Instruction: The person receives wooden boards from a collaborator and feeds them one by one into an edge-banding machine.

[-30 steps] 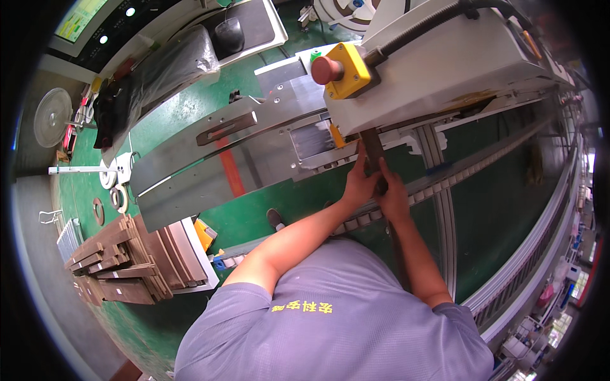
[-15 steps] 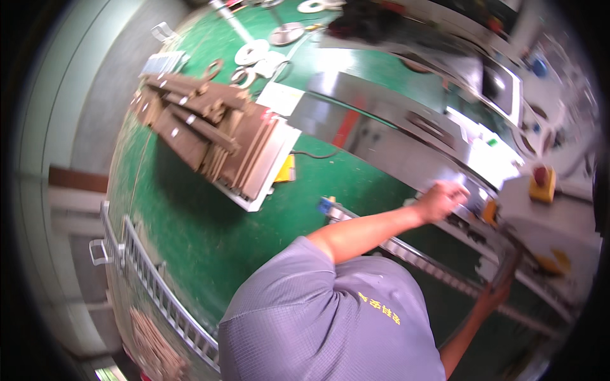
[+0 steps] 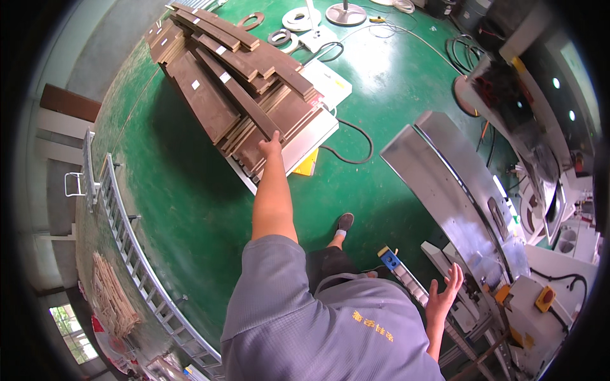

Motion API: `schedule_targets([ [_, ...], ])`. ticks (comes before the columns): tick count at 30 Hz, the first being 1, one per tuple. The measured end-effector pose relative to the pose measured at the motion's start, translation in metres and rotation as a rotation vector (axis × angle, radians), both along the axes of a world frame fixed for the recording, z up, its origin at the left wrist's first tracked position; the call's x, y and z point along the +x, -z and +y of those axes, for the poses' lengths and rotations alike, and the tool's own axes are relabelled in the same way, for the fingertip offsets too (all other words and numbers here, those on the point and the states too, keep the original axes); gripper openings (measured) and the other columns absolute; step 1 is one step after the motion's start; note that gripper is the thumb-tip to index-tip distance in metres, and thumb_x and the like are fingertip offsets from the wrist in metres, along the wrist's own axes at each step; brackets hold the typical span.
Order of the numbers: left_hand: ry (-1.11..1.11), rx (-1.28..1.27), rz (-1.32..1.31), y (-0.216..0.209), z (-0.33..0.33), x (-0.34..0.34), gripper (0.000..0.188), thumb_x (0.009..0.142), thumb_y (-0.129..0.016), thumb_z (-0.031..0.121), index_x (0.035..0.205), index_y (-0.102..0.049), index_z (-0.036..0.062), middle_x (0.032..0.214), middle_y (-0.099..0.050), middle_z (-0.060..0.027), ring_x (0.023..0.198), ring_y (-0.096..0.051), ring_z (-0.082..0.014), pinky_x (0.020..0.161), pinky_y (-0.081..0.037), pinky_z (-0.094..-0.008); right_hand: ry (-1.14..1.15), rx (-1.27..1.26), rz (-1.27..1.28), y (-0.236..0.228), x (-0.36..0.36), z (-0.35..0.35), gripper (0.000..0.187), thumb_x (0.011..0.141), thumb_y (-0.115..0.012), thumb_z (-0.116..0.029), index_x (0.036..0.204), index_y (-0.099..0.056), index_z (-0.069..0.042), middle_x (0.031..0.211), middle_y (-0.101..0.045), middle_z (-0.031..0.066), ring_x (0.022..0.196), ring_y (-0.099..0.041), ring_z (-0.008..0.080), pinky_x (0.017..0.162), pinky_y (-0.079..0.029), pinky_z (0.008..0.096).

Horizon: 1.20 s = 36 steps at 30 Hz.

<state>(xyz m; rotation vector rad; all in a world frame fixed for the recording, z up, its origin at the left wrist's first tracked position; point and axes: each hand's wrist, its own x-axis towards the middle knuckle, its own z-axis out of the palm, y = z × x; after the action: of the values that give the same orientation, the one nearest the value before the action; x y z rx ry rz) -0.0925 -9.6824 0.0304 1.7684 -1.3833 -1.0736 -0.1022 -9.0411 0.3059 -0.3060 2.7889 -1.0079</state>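
Note:
My left arm stretches forward to a stack of brown boards [image 3: 206, 105] on a low white-edged platform. At the near end of a long, narrow brown board [image 3: 238, 95] on top, my left hand [image 3: 271, 145] grips the edge, thumb uppermost. Its fingertips are partly hidden. My right hand [image 3: 443, 293] is raised at my right side with its fingers spread and nothing in it. It is nearest to the roller rail [image 3: 412, 284] and the metal-topped machine [image 3: 438, 174].
A yellow box with a red button [image 3: 544, 298] sits on the machine at right. A black cable [image 3: 365, 152] loops over the green floor [image 3: 203, 238]. A grey rail frame [image 3: 136, 257] runs along the left. Rolls of edging strip [image 3: 297, 19] lie beyond the stack.
The view has turned left toward the board stack. My left hand has gone from above the machine to the boards. My right hand has let go of a brown strip and opened.

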Motion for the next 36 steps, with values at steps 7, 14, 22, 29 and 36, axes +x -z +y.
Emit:
schedule_targets([
  [7, -0.018, 0.404, 0.527, -0.01, 0.004, 0.046, 0.02, 0.084, -0.078, 0.026, 0.085, -0.065, 0.0113, 0.069, -0.054, 0.0029, 0.053, -0.044, -0.007, 0.041, -0.029, -0.0233, -0.152, 0.025, -0.048, 0.006, -0.027, -0.062, 0.066, 0.08, -0.059, 0.005, 0.142, -0.043, -0.008, 0.143, -0.041, 0.013, 0.123, -0.05, 0.0287, 0.098, -0.044, 0.0405],
  [14, 0.651, 0.632, 0.349, -0.09, 0.184, 0.06, 0.029, 0.084, -0.073, 0.036, 0.097, -0.071, 0.0093, 0.081, -0.066, 0.0004, 0.068, -0.055, -0.0095, 0.059, -0.042, -0.0264, -0.459, 0.029, -0.254, 0.0, -0.084, -0.209, 0.058, 0.091, -0.06, -0.024, 0.141, -0.041, -0.001, 0.132, -0.052, 0.0217, 0.113, -0.059, 0.0343, 0.095, -0.047, 0.0425],
  [22, 1.608, 0.892, 0.569, -0.183, 0.301, 0.063, 0.029, 0.089, -0.069, 0.018, 0.113, -0.068, 0.0017, 0.107, -0.07, -0.0059, 0.101, -0.064, -0.0156, 0.093, -0.049, -0.0307, -0.617, 0.296, -0.376, 0.02, -0.06, -0.274, 0.045, 0.097, -0.05, -0.04, 0.092, -0.067, 0.002, 0.087, -0.066, 0.0255, 0.085, -0.064, 0.0424, 0.077, -0.05, 0.0444],
  [29, 0.089, 0.828, 1.231, -0.186, 0.18, 0.052, 0.051, 0.101, -0.041, 0.047, 0.112, -0.059, 0.0011, 0.092, -0.067, -0.0097, 0.087, -0.065, -0.0245, 0.085, -0.053, -0.0361, -0.401, 0.25, -0.274, -0.016, -0.044, -0.074, 0.036, 0.091, -0.059, -0.032, 0.077, -0.064, 0.001, 0.071, -0.061, 0.0226, 0.068, -0.061, 0.042, 0.061, -0.047, 0.0464],
  [36, 0.786, 0.623, 0.796, -0.224, 0.283, -0.059, 0.025, 0.097, -0.062, 0.024, 0.11, -0.058, 0.0032, 0.095, -0.065, -0.0035, 0.085, -0.064, -0.0132, 0.074, -0.054, -0.03, -0.073, 0.337, -0.23, -0.034, 0.047, 0.109, 0.032, 0.089, -0.059, -0.031, 0.076, -0.059, -0.002, 0.064, -0.058, 0.0211, 0.065, -0.059, 0.0421, 0.06, -0.046, 0.0477],
])
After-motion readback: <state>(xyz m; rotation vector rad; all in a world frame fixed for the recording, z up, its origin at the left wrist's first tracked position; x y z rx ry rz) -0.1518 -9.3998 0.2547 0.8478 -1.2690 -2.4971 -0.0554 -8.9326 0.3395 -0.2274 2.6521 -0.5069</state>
